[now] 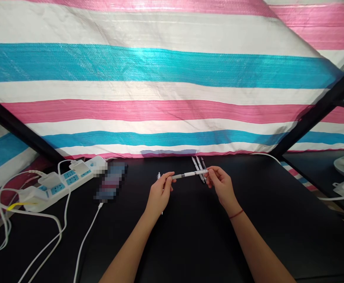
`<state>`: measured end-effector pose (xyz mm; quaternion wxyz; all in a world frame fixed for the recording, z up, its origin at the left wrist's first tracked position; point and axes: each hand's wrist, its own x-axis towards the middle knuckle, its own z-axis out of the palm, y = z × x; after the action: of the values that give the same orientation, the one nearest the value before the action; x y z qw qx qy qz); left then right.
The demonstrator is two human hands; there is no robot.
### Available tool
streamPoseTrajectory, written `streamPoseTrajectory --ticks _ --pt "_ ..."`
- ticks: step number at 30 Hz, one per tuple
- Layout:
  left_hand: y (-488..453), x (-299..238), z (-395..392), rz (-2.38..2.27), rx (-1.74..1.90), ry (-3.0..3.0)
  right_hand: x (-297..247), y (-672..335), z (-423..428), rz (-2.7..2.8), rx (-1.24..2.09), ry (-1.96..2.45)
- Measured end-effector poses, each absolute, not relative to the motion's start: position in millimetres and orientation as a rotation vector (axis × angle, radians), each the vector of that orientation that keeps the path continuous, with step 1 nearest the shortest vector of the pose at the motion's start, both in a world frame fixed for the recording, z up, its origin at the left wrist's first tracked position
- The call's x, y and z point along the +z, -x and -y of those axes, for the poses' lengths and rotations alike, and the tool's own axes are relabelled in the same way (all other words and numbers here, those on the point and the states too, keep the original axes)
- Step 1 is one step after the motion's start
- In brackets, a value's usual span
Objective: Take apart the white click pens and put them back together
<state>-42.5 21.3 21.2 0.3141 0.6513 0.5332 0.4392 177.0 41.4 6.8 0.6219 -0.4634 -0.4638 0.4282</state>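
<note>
white plastic pen (191,173) | we judge it light, stiff, slightly slick | left hand (160,191) and right hand (222,185) pinch opposite ends | surest grip likely mid-length

- One pen (190,173) is being held by two hands (160,189) (222,184).
- Four other pens (195,164) (one partly hidden) are being seen.
- One phone (112,181) is being shown.

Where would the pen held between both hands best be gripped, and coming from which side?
Pinch the pen by its middle, probably from above: left hand and right hand hold its ends, leaving that slim, straight stretch bare.
</note>
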Motion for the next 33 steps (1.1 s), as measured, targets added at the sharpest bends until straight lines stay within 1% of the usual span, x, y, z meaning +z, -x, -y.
streamPoseTrajectory --ticks 6,13,33 --pt "41.2 19.5 -20.7 -1.365 1.146 -1.710 5.7 -177.4 -41.9 1.081 0.941 1.113" --pt "42.0 17.9 -22.4 -1.392 1.149 -1.711 6.3 -177.3 -40.7 1.085 0.964 1.072" --pt "41.9 17.9 -22.7 -1.388 1.168 -1.747 6.0 -177.1 -39.1 1.181 0.940 1.145"
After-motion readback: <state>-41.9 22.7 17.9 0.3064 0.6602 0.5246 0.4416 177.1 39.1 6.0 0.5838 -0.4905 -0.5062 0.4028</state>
